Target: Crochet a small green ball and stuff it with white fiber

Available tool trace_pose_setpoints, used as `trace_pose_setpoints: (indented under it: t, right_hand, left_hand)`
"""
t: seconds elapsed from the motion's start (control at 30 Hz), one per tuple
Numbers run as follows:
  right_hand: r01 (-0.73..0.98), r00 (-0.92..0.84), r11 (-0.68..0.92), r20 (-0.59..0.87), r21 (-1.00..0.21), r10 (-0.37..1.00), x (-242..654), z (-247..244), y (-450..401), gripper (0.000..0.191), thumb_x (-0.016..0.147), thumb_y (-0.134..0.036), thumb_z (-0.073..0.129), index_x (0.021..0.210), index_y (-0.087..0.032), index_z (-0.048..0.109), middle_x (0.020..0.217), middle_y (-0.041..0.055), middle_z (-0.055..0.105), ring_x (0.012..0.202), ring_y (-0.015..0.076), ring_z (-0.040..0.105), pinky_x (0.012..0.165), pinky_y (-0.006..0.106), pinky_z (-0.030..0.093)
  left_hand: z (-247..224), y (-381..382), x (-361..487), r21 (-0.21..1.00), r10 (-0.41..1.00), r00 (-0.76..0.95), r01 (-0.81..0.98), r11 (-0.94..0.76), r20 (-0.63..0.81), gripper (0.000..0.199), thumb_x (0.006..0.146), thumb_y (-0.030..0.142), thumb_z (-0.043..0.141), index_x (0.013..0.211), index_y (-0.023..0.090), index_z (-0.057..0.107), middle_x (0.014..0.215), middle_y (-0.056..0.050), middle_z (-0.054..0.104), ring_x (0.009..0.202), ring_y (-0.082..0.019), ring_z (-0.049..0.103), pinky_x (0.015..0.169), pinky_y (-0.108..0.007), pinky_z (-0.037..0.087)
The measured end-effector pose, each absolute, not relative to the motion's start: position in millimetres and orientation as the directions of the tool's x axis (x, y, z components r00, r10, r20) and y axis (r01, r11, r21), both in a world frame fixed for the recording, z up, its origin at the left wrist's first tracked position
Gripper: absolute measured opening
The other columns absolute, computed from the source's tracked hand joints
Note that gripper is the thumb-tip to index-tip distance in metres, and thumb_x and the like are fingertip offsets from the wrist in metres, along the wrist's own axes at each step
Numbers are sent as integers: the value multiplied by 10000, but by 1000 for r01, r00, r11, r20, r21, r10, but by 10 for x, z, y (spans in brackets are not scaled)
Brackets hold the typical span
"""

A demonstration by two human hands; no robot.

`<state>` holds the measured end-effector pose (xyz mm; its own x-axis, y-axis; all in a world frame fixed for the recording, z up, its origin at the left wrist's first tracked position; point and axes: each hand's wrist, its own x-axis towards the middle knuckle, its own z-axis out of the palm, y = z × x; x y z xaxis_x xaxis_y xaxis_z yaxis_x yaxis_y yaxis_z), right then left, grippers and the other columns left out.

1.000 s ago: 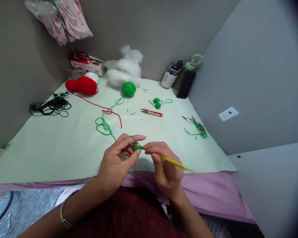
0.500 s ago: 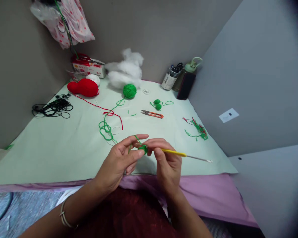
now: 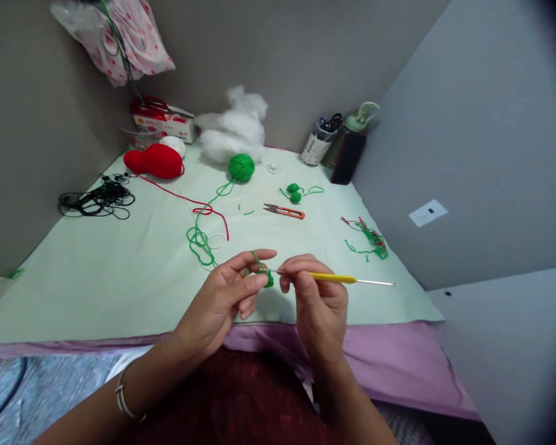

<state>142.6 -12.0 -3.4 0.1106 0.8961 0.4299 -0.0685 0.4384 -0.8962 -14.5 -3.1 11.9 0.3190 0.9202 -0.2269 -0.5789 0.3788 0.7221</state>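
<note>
Head view: L hand point(image 3: 215, 300) pinching green piece point(image 3: 269, 281) betw. thumb & fingers, prob. light, soft, best held at edge; R hand point(image 3: 323, 312) closed on hook point(image 3: 375, 283), tip at piece, prob. stiff, best held by yellow grip point(image 3: 338, 278)

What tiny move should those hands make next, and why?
Probably catch the green strand with the hook: the strand runs over the left hand's index finger, and the right hand holds the hook's tip by the green piece.

Probably a home craft nook, yarn point(image 3: 241, 167) about
</note>
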Motion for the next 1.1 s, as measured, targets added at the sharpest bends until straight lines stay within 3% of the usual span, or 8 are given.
trace_pose_setpoints:
  t: [0.17,0.3,0.47,0.63,0.77,0.87,0.97,1.1]
  right_hand:
    - [-126,82,361,353,-924,932,1406,-73,-110,163,1012,-280,629,962,-251,782,908,27,752,758,149,644,698,304,538]
    - [-288,99,291,274,-912,957,1413,-57,-88,190,1010,-333,629,910,-223,746,866,27,745,699,135,648,663,286,548]
    - [-270,60,259,253,-927,966,1441,-9,-87,241,1038,-363,572,895,-213,696,860,35,753,661,137,647,640,295,557]
    - [58,20,449,450,-892,893,1469,-29,-188,221,1064,-235,504,1019,-239,720,931,40,746,783,158,681,728,325,574]
    - [431,-112,672,703,-602,702,1462,-168,-243,274,1001,-141,578,1175,-290,729,1015,60,760,930,206,715,793,364,604]
    - [545,-170,692,747,-473,643,1454,-241,-244,334,956,-142,657,1201,-346,758,1099,67,757,977,228,728,794,375,623]
    - [420,-6,633,695,-650,719,1443,-198,-223,267,993,-165,605,1130,-319,775,1010,58,749,882,209,712,746,373,614]
    - [-21,145,479,472,-877,870,1403,-73,-180,225,1045,-233,544,975,-252,757,877,36,700,661,146,616,591,312,530]
  left_hand:
    - [110,-81,-114,777,937,302,-541,321,-177,249,857,240,815,1103,202,818,815,8,636,581,-55,519,535,-176,462]
    - [106,-82,-123,787,939,296,-531,314,-174,238,843,232,814,1079,199,819,866,4,624,578,-53,508,530,-189,467]
    - [89,-84,-155,839,952,262,-473,269,-158,236,848,240,804,1082,215,825,905,2,617,561,-47,490,517,-201,455]
    - [14,-110,-166,908,974,193,-376,183,-116,226,861,261,819,1087,251,823,918,8,631,590,-43,528,571,-185,483]
    - [1,-124,-122,881,978,151,-431,196,-144,467,805,237,876,1251,273,745,867,40,598,557,-29,487,505,-142,439]
    - [39,-98,-127,736,919,300,-556,387,-256,558,810,270,872,1332,210,684,746,67,540,456,-4,284,390,-122,277]
    - [88,-58,-179,649,870,387,-583,489,-307,497,831,241,852,1294,142,704,613,113,393,454,-5,142,382,-118,201]
    - [136,-60,-214,740,914,329,-547,390,-238,433,827,228,853,1247,218,745,817,47,562,448,25,216,373,-131,176]
